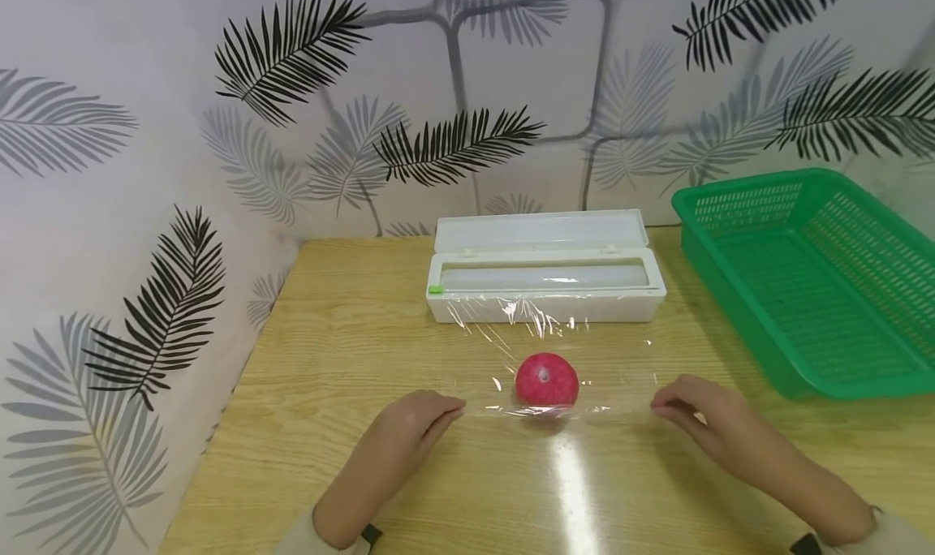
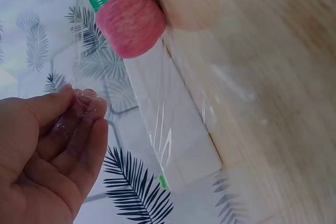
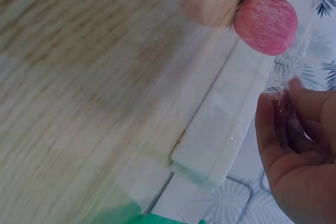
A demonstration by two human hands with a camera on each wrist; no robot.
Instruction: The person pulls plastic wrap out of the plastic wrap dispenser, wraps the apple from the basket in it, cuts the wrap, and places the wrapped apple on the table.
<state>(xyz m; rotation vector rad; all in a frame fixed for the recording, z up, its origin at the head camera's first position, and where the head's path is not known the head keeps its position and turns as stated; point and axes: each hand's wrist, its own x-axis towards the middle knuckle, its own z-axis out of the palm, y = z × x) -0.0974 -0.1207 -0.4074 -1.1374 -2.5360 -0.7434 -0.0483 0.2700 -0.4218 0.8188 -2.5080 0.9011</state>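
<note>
Simultaneously, the left hand (image 1: 411,432) and right hand (image 1: 712,419), each closed thumb to fingertip, pinched the near corners of the clear film (image 1: 504,352). Beneath it, the apple (image 1: 548,380) sat on the worktop (image 1: 351,311), before the white box (image 1: 540,234) at the back edge.

Head view bright; white glare streak on counter (image 1: 365,320), glints across film (image 1: 478,360); wrist views dimmer, softer.

We hold our left hand (image 1: 411,427) and right hand (image 1: 710,421) well apart, both pinching. Our forearms (image 1: 352,490) slant inward from below.
</note>
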